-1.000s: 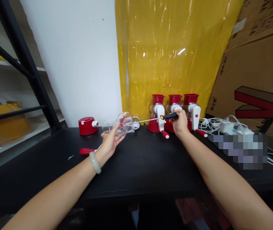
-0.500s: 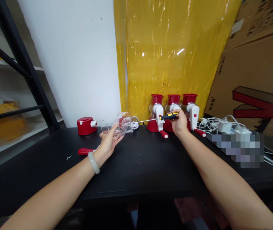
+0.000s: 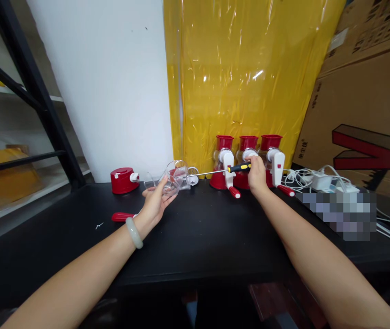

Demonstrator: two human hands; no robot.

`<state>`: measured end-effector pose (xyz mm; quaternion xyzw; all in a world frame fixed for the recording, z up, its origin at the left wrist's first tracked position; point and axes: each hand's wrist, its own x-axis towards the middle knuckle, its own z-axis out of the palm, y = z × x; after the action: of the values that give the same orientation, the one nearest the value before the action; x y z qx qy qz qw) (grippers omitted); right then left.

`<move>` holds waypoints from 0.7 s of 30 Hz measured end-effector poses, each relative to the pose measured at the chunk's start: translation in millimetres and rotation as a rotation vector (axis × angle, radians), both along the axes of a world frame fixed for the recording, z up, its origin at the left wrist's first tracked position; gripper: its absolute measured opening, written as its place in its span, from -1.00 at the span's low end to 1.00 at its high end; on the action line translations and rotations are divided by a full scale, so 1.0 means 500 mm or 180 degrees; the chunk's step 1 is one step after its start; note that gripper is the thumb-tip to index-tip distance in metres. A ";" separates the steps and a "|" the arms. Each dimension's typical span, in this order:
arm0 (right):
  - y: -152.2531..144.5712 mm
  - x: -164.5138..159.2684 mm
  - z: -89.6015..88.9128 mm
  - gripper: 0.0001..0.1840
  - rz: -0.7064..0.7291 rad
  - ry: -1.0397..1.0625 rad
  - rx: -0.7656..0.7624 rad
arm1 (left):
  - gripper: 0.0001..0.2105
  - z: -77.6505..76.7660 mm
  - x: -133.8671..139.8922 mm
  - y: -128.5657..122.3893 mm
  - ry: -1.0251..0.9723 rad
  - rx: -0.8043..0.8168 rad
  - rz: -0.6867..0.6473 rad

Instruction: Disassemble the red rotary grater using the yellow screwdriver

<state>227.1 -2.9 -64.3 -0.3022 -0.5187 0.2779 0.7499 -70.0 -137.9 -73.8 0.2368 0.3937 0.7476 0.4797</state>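
My left hand (image 3: 158,199) is closed around a clear plastic housing (image 3: 170,184), raised slightly over the black table. In my right hand (image 3: 257,174) is a screwdriver (image 3: 239,167) with a black and yellow handle, its long shaft lying level and pointing left. The shaft's tip reaches the clear housing; exactly where it touches is hard to make out. Behind the housing are a white slotted part (image 3: 192,175) and something red seen through the plastic. A red round base (image 3: 123,180) with a white knob stands to the left. Nearer me lies a red handle (image 3: 122,217), partly hidden by my left wrist.
Three red and white rotary graters stand at the back right; one is the left grater (image 3: 223,178). Two small screws (image 3: 99,225) lie on the black table (image 3: 195,246). White cables and plugs (image 3: 321,180) crowd the right side, before a large cardboard box (image 3: 362,100).
My right hand has turned a little around the screwdriver handle, its fingers now rolled further over. The housing and my left hand stay almost where they were.
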 end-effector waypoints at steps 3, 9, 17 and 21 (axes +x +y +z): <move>0.003 0.007 -0.002 -0.62 -0.0327 -0.0303 0.0031 | -0.49 0.001 0.000 0.001 -0.0014 0.0010 0.0041; 0.013 -0.005 0.006 -0.66 0.0247 0.0285 -0.0044 | -0.47 0.003 0.005 -0.001 -0.0013 -0.0021 0.0129; 0.007 -0.005 0.012 -0.67 0.0987 0.0694 -0.0172 | -0.43 -0.001 0.004 0.002 0.0034 -0.0063 0.0115; 0.014 0.008 0.000 -0.56 0.0340 -0.0041 -0.0022 | -0.45 0.005 0.006 0.003 0.0137 -0.0102 0.0243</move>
<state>231.2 4.1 -64.2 -0.2785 -0.5380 0.3173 0.7296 -66.9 -136.6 -71.1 0.2299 0.4246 0.7536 0.4460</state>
